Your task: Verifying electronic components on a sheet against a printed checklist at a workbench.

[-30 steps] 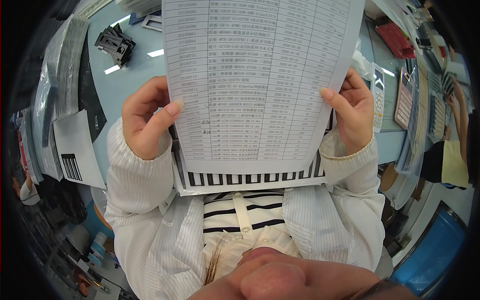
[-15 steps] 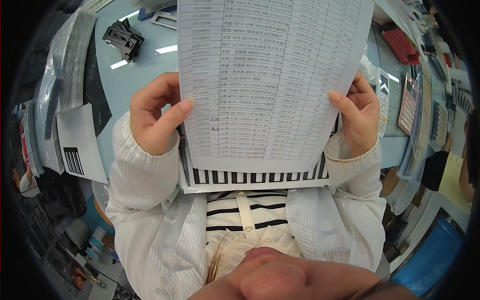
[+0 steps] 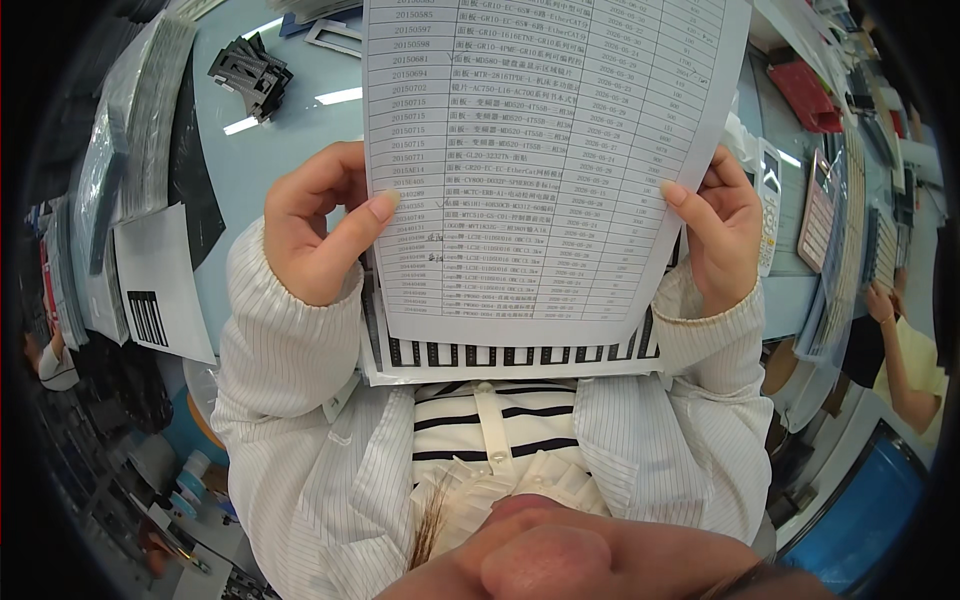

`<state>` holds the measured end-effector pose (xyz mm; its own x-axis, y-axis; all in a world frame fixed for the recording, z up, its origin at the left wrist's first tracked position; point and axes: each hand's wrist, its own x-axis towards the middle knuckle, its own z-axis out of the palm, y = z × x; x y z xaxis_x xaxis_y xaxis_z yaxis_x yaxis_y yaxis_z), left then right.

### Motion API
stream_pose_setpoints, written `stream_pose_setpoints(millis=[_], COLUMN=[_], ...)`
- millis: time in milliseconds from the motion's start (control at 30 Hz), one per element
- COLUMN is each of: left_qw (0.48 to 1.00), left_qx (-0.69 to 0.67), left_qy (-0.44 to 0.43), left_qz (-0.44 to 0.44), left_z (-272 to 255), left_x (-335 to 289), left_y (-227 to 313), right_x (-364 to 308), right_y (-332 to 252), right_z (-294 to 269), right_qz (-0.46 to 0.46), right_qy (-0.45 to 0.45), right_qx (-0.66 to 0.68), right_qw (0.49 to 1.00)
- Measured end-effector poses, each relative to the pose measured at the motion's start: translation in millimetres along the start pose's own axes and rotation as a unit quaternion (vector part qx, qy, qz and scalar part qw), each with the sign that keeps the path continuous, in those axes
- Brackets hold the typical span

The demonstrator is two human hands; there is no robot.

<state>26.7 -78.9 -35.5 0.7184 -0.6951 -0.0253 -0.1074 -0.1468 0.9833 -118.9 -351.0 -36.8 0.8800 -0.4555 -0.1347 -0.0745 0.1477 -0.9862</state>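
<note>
A white printed sheet (image 3: 520, 180) with a ruled table hangs upright before me, marked with a few handwritten ticks. My left hand (image 3: 322, 222) pinches its left edge, thumb on the front and fingers behind. At the right edge my right hand (image 3: 722, 228) grips it the same way. Beneath the paper, a stack of clear-wrapped sheets with a black striped pattern (image 3: 500, 356) sticks out close to my body. The sheet hides most of that stack.
Black plastic parts (image 3: 250, 78) lie at the back left. Wrapped stacks (image 3: 120, 190) and a striped white sheet (image 3: 165, 285) are at the left. On the right are a white remote-like device (image 3: 768, 205), a pink calculator (image 3: 818, 215) and a red pouch (image 3: 808, 95). Another person's arm (image 3: 905, 370) shows far right.
The printed sheet has shifted slightly to the right, and my left hand with it. At the far right, the other person's arm and hand have come further into view.
</note>
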Motion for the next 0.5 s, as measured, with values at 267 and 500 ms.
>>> stream_pose_setpoints(millis=[267, 500], left_qw=[1.000, 1.000], left_qx=[-0.005, -0.003], left_qy=[-0.003, -0.003], left_qz=[-0.002, -0.001], left_z=[0.2, 0.8], left_x=[-0.5, -0.7], left_y=[1.1, 1.6], right_x=[-1.1, -0.6], right_y=[-0.4, 0.8], right_z=[-0.7, -0.9], right_qz=[0.000, 0.001], right_qy=[-0.003, -0.005], right_qx=[-0.009, -0.017], right_qw=[1.000, 1.000])
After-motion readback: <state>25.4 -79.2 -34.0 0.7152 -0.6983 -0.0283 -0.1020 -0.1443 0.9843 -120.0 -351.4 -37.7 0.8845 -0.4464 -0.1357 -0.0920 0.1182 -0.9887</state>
